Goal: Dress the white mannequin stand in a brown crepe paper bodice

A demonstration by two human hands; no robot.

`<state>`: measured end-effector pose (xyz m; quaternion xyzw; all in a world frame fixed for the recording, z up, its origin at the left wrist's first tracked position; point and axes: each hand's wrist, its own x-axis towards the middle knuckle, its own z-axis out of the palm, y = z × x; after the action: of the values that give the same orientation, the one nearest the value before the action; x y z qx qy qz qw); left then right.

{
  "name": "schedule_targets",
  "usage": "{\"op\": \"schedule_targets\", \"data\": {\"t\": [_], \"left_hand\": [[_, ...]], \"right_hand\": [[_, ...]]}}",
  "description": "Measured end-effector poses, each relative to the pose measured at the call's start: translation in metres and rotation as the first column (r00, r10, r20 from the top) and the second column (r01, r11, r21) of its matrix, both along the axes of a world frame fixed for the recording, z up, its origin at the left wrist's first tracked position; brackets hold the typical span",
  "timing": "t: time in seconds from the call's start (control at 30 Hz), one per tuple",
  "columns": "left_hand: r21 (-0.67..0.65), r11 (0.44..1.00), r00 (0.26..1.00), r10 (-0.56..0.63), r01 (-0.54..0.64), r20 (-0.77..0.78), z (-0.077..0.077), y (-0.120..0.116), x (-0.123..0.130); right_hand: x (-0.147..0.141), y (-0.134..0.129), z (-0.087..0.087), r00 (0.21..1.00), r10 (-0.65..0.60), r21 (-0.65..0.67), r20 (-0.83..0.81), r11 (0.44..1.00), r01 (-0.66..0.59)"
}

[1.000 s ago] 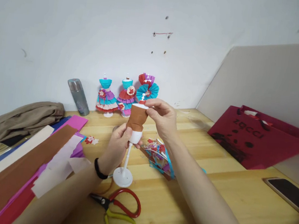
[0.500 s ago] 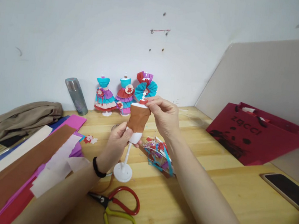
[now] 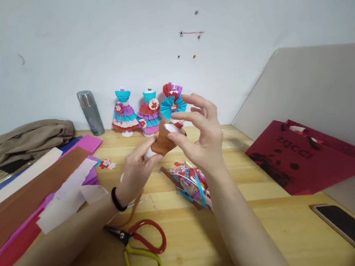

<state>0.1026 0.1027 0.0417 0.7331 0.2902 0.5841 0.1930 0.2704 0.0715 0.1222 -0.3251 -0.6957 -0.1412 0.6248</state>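
My left hand (image 3: 138, 165) is closed around the lower torso of a small white mannequin (image 3: 165, 141) on a stand, its bust wrapped in brown paper. The mannequin is tilted, with its top turned toward me and to the right; most of its stand is hidden. A red band shows at its neck. My right hand (image 3: 207, 134) is at the top of the mannequin with fingers spread, the thumb close to the edge of the bust; I cannot tell if it touches. Below lie scissors (image 3: 123, 236) with one red and one yellow-green handle.
Dressed mannequins (image 3: 125, 112) in ruffled paper stand by the wall, beside a grey flask (image 3: 90, 112). Paper sheets (image 3: 27, 184) and a brown cloth (image 3: 32, 140) lie left. A heap of paper scraps (image 3: 191, 183), a red bag (image 3: 302, 160) and a phone (image 3: 343, 226) are right.
The mannequin, upright before, has been tipped with its top toward me by my left hand. My right fingers have gone from pinching at the red neck band to spread apart.
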Motion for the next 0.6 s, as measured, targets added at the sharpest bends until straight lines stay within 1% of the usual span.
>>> {"op": "schedule_targets", "data": {"t": [0.07, 0.13, 0.23, 0.37, 0.47, 0.6], "left_hand": [[0.128, 0.99, 0.996, 0.072, -0.063, -0.062, 0.001, -0.002, -0.002], [0.202, 0.976, 0.989, 0.106, -0.083, -0.104, 0.002, -0.001, -0.004], [0.257, 0.963, 0.987, 0.111, -0.078, -0.114, 0.002, 0.002, -0.005], [0.309, 0.948, 0.988, 0.116, -0.081, -0.098, -0.002, 0.008, -0.006], [0.257, 0.964, 0.988, 0.103, -0.072, -0.111, -0.003, 0.009, -0.006], [0.088, 0.996, 0.995, 0.022, -0.014, -0.094, -0.001, 0.01, -0.007]], "right_hand": [[-0.002, -0.002, 0.001, 0.996, -0.045, 0.026, 0.079, 0.999, 0.043], [-0.003, -0.003, 0.001, 0.991, -0.082, 0.055, 0.106, 0.995, 0.077], [-0.004, -0.002, 0.0, 0.99, -0.113, 0.054, 0.084, 0.993, 0.108], [-0.007, -0.001, -0.002, 0.996, -0.081, 0.043, 0.035, 0.996, 0.079], [-0.009, 0.0, -0.003, 0.998, -0.064, 0.003, -0.009, 0.998, 0.064], [-0.011, -0.001, -0.003, 0.994, -0.028, -0.089, -0.103, 0.996, 0.018]]}}
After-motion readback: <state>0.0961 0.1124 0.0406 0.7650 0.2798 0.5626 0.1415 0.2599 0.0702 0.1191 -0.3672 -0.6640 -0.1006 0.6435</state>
